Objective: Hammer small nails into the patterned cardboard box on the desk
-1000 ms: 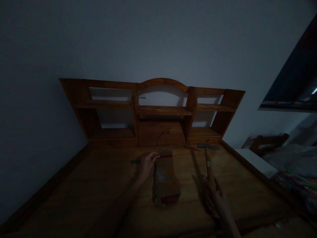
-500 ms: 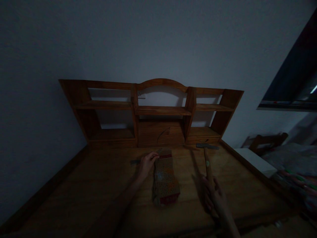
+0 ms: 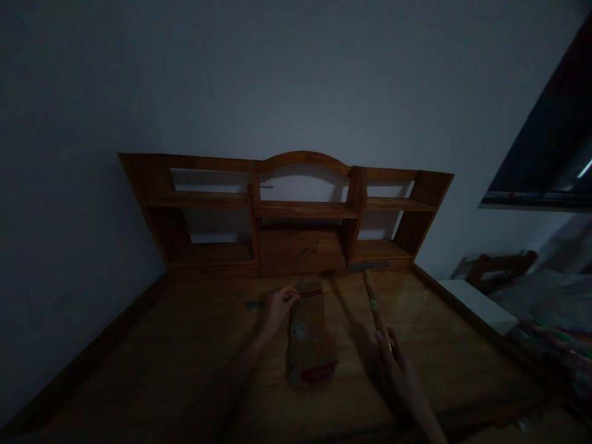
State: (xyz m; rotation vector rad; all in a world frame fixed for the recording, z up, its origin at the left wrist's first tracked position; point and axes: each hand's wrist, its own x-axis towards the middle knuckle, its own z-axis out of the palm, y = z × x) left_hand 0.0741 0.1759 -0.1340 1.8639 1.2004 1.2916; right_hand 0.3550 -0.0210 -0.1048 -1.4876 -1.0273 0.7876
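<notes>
A worn brown block with red ends (image 3: 312,333) lies lengthwise on the wooden desk (image 3: 185,345). At its far left corner my left hand (image 3: 280,305) is closed in a pinch; what it holds is too small to make out. To the right of the block, my right hand (image 3: 395,357) grips the wooden handle of a hammer (image 3: 372,302), whose head is raised toward the shelf. A grey metal piece (image 3: 254,304) lies just left of my left hand, partly hidden by it.
A wooden shelf unit (image 3: 305,211) stands at the back of the desk against a pale wall. To the right are a white surface (image 3: 478,303), a wooden chair (image 3: 502,265) and a heap of plastic-wrapped things (image 3: 555,308). The light is dim.
The hammer has tilted to the left, its head shifting left above the desk, and my right hand has turned with it. My left hand stays at the block's far corner.
</notes>
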